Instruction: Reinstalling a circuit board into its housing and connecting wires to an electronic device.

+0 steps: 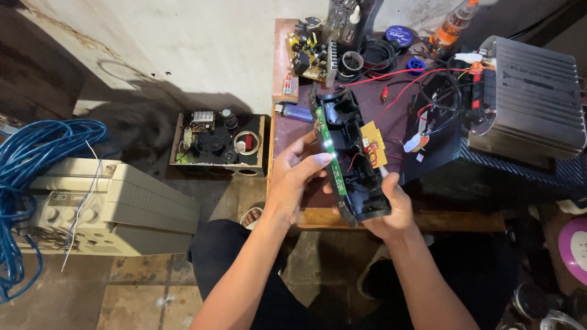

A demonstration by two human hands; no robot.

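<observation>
1. Black plastic, long and hollow: an opened casing (351,153) is held up over the front edge of the wooden surface (287,131), tilted so its open inside faces the person.
2. A narrow green circuit strip (330,156) runs along the casing's left edge, with one small light glowing white on it.
3. The left hand (293,180) comes in from the left; its fingers (312,160) are pressed against the green strip and the casing's edge, thumb above (a loose pinch, as far as I can see).
4. The right hand (391,211) cradles the casing's lower end from beneath, fingers curled round the black shell and gripping it.
5. A small yellow board (374,142) sits at the casing's right side, joined to it by thin red wires.
6. Behind, on the surface, a ribbed grey metal amplifier (529,98) lies at the right, with red and black leads (428,91) trailing from it toward the casing.
7. Further back stand a bare populated circuit board (309,55) and an orange bottle (452,24).
8. On the floor to the left lie a beige machine (110,208), a heap of blue cable (36,153) and an open wooden box of parts (220,143).
</observation>
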